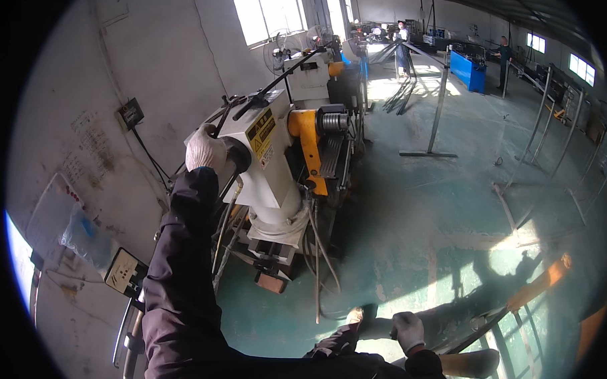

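My left hand [206,149], in a white work glove, reaches forward to the pale grey machine [235,123] on the left. Its fingers are wrapped round a black lever [221,122] beside the machine's dark round end. A yellow warning label [260,132] is on the machine's side, with an orange guard [309,144] and a ribbed motor [334,122] beyond. Low in front of my body, my right hand [409,330] is gloved too and closed into a fist. Whatever it may hold is hidden.
Hoses [314,257] hang from the machine to the green floor [396,226]. Metal stands [434,120] rise at the right, near a blue cabinet [468,69]. An orange-and-dark beam [541,281] lies at lower right. Two people [402,49] stand far back.
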`<state>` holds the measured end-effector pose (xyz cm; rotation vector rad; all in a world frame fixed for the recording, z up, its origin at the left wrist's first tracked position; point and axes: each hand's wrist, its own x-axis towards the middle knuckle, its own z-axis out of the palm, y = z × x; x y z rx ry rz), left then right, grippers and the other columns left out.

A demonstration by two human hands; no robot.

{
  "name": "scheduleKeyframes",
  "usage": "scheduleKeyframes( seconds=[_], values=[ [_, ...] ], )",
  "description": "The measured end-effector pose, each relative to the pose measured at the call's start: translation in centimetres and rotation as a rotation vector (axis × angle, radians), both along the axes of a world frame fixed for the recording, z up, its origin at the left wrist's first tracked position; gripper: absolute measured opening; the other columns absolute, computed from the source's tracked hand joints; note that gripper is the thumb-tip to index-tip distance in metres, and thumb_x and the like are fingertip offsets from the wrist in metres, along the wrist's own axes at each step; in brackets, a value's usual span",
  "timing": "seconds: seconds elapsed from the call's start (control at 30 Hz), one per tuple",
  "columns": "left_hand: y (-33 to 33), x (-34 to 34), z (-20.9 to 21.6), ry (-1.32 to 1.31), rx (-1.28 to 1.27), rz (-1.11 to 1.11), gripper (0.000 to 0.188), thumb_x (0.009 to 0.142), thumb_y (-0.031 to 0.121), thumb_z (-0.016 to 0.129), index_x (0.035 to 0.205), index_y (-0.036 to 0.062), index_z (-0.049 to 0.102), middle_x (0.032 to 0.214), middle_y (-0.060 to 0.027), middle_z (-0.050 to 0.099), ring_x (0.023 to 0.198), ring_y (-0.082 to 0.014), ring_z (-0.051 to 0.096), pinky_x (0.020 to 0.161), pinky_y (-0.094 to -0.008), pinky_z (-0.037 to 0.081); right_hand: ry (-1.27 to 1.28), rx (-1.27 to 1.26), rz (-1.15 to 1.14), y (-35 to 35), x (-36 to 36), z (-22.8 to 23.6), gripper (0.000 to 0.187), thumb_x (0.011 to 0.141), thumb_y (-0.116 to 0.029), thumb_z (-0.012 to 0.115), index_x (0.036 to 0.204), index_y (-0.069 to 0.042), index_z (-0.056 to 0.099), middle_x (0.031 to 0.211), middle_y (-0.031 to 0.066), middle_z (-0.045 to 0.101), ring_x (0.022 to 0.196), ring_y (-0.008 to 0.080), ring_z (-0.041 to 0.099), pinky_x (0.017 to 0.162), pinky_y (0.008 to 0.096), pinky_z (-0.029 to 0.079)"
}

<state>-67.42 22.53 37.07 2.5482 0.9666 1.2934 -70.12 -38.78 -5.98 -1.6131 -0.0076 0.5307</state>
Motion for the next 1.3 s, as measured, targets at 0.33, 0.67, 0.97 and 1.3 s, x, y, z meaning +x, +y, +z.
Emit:
scheduleKeyframes(
  seconds=[0.33,0.67,0.97,1.3],
  values=[
    [23.7,15.2,1.3,0.227,0.006,0.098,0.039,0.094,0.006,0.065,0.126,0.0043,0.087,0.12,-0.0253,0.086,0.121,-0.0404,0.082,0.108,-0.0449,0.063,0.228,-0.151,-0.215,6.7,21.4,-2.9,0.024,0.109,-0.017,0.075,0.115,0.006,0.075,0.081,0.0109,0.074,0.061,0.022,0.073,0.054,0.0386,0.061],
    [32.6,19.4,-1.1,0.591,0.008,0.313,0.045,0.096,0.04,0.078,0.126,0.0091,0.09,0.117,-0.0221,0.087,0.116,-0.0363,0.085,0.103,-0.0466,0.064,0.117,-0.582,-0.263,-1.7,35.6,-11.8,0.034,0.102,-0.029,0.08,0.107,0.005,0.084,0.095,0.0223,0.085,0.091,0.0323,0.084,0.085,0.0469,0.065],
    [3.6,36.6,-2.4,0.1,0.456,-0.09,0.048,0.11,0.039,0.077,0.131,-0.0047,0.079,0.134,-0.0206,0.081,0.117,-0.0387,0.08,0.102,-0.0461,0.062,0.187,-0.579,-0.226,-9.6,55.2,-11.4,0.039,0.104,-0.036,0.076,0.117,0.0,0.084,0.123,0.029,0.083,0.119,0.0458,0.08,0.107,0.0493,0.061],
    [-36.4,78.9,-41.7,0.759,-0.797,-0.995,0.03,0.104,0.006,0.082,0.133,-0.0016,0.081,0.125,-0.0165,0.084,0.118,-0.028,0.079,0.105,-0.0424,0.063,-0.161,-0.469,-0.319,-23.0,80.2,0.8,0.034,0.107,-0.037,0.073,0.118,-0.006,0.082,0.113,0.0224,0.084,0.11,0.0452,0.079,0.099,0.0522,0.061]
  ],
)
